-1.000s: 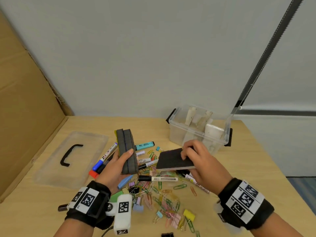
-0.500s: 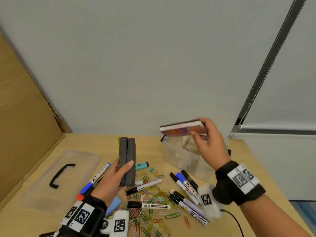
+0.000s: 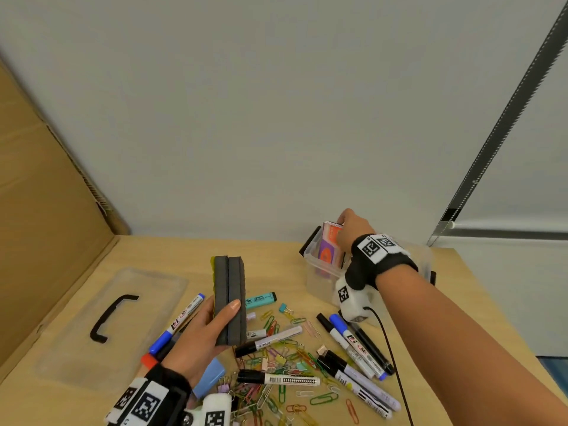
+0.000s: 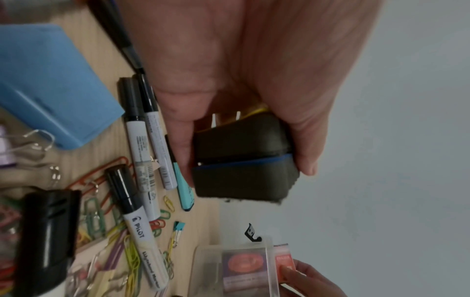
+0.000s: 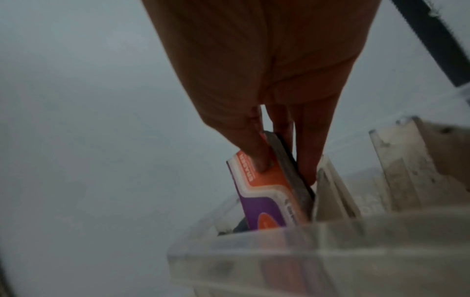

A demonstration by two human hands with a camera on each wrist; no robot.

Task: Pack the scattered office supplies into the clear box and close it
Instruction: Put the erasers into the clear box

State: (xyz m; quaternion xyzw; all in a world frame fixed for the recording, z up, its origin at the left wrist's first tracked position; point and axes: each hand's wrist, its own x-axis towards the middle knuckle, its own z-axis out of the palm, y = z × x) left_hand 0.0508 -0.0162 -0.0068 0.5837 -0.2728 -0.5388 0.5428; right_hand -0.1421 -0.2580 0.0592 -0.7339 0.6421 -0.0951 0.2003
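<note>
The clear box stands at the back right of the table. My right hand pinches an orange-and-purple whiteboard eraser upright, its lower end inside the box's left end. My left hand grips two dark felt erasers stacked together, held upright above the table; in the left wrist view they show as dark blocks. The clear lid with its black handle lies flat at the left. Markers, a teal highlighter and several coloured paper clips lie scattered in front.
A cardboard panel walls the left side. A blue case lies by my left wrist. A black cable trails from the right wrist camera over the markers. Pale dividers stand inside the box.
My right hand lifted the eraser from the table, carried it over the box and turned it upright into the left end. The left hand kept its two erasers.
</note>
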